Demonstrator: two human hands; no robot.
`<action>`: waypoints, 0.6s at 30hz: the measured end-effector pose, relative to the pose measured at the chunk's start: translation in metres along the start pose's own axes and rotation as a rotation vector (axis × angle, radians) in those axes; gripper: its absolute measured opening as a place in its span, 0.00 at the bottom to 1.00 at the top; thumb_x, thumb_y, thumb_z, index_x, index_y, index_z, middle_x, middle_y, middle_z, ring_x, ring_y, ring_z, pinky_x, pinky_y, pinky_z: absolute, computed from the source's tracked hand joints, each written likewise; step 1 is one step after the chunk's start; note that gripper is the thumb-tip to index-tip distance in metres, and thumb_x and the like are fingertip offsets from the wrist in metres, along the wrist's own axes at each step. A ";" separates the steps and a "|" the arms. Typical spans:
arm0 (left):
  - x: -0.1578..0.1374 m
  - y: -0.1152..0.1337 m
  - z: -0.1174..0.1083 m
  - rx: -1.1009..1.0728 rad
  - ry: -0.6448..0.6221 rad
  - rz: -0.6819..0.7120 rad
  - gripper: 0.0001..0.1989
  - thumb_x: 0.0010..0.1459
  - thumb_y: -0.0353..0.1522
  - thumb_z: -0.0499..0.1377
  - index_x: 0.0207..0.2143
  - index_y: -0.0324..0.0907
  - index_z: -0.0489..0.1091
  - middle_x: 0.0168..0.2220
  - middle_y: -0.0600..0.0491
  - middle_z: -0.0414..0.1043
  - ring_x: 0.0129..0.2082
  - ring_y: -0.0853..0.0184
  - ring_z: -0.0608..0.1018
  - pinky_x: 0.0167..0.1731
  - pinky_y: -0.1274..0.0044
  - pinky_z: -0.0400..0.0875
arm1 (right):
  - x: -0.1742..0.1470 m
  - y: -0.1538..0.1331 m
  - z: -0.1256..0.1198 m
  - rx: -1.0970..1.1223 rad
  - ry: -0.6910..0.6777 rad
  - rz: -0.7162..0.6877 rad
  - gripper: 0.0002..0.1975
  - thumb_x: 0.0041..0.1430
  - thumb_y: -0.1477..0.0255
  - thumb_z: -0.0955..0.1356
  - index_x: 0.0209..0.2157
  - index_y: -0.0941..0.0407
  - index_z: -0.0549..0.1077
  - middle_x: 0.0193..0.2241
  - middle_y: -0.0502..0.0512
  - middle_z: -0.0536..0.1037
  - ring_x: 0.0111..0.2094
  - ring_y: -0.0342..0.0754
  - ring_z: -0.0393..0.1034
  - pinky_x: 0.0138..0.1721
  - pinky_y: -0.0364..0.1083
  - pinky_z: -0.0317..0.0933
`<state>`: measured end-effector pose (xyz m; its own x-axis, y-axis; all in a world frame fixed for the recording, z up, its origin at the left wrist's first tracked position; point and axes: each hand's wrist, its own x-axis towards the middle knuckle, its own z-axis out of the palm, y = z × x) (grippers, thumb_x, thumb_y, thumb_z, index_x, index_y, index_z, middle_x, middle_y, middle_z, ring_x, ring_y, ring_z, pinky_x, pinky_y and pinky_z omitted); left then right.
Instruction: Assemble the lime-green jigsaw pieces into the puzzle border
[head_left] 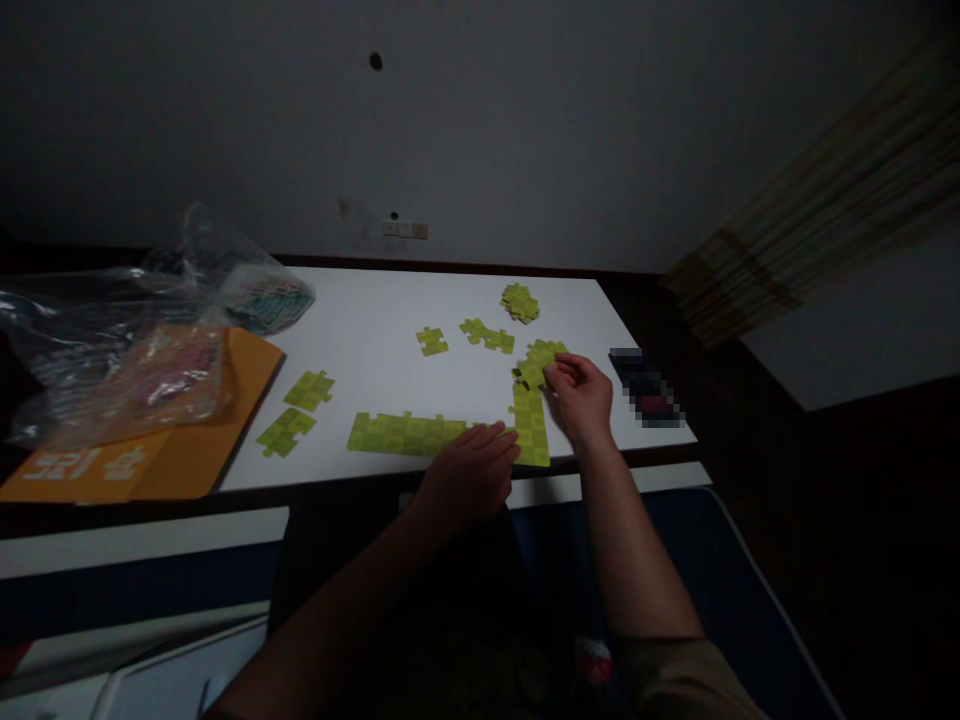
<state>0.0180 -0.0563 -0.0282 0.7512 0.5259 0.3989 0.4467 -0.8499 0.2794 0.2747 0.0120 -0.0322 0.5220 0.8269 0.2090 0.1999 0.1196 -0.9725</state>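
Observation:
My right hand [585,395] pinches a yellow-green puzzle piece [532,375] by its right edge. That piece is at the top end of an upright column of joined pieces [531,420]; I cannot tell whether it is locked in. Further pieces [549,348] lie just behind it, partly overlapped. My left hand [472,465] lies with fingers stretched over the corner where the column meets a joined bottom row [405,435], hiding part of that row. Both joined runs form an L along the table's front right.
A pile of puzzle pieces [519,302] sits at the back right of the white table [360,330]. Loose pieces [431,341] lie mid-table, others [286,432] at left. Clear plastic bags [112,350] rest on an orange folder-like sheet [247,375]. A blurred-out dark object [645,388] lies right.

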 end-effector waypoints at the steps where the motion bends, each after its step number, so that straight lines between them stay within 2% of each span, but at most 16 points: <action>1: 0.000 0.000 0.001 -0.001 0.003 0.000 0.18 0.69 0.26 0.63 0.61 0.38 0.76 0.67 0.43 0.80 0.71 0.52 0.78 0.72 0.56 0.74 | 0.000 -0.001 0.000 -0.005 -0.007 0.004 0.23 0.54 0.58 0.82 0.47 0.55 0.84 0.41 0.60 0.87 0.39 0.55 0.83 0.47 0.59 0.80; 8: 0.000 -0.002 0.009 -0.024 0.058 -0.003 0.21 0.69 0.26 0.61 0.63 0.37 0.75 0.68 0.41 0.79 0.72 0.50 0.77 0.71 0.54 0.75 | -0.002 -0.005 -0.001 -0.128 -0.050 -0.061 0.18 0.60 0.58 0.77 0.47 0.54 0.86 0.45 0.62 0.89 0.45 0.58 0.84 0.53 0.62 0.79; 13: -0.002 -0.002 0.010 -0.041 0.092 -0.014 0.21 0.69 0.26 0.61 0.62 0.38 0.76 0.67 0.42 0.80 0.70 0.52 0.78 0.70 0.55 0.76 | 0.008 0.002 -0.003 -0.155 -0.058 -0.064 0.19 0.59 0.61 0.76 0.50 0.54 0.86 0.48 0.62 0.89 0.47 0.59 0.84 0.57 0.63 0.77; 15: -0.004 -0.002 0.010 -0.049 0.110 -0.017 0.20 0.68 0.26 0.61 0.61 0.39 0.77 0.66 0.43 0.81 0.69 0.52 0.80 0.68 0.55 0.77 | 0.021 0.003 -0.003 -0.193 -0.107 -0.086 0.19 0.59 0.62 0.75 0.49 0.54 0.86 0.48 0.62 0.89 0.48 0.60 0.84 0.59 0.63 0.76; 18: -0.007 -0.003 0.009 -0.053 0.140 -0.010 0.19 0.68 0.26 0.61 0.59 0.39 0.78 0.64 0.44 0.82 0.67 0.53 0.81 0.67 0.55 0.79 | 0.049 0.000 -0.001 -0.293 -0.260 -0.139 0.17 0.60 0.64 0.73 0.49 0.53 0.87 0.49 0.61 0.90 0.49 0.59 0.84 0.60 0.63 0.75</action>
<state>0.0161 -0.0573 -0.0399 0.6697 0.5370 0.5129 0.4251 -0.8436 0.3282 0.3008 0.0519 -0.0218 0.2543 0.9297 0.2665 0.5009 0.1091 -0.8586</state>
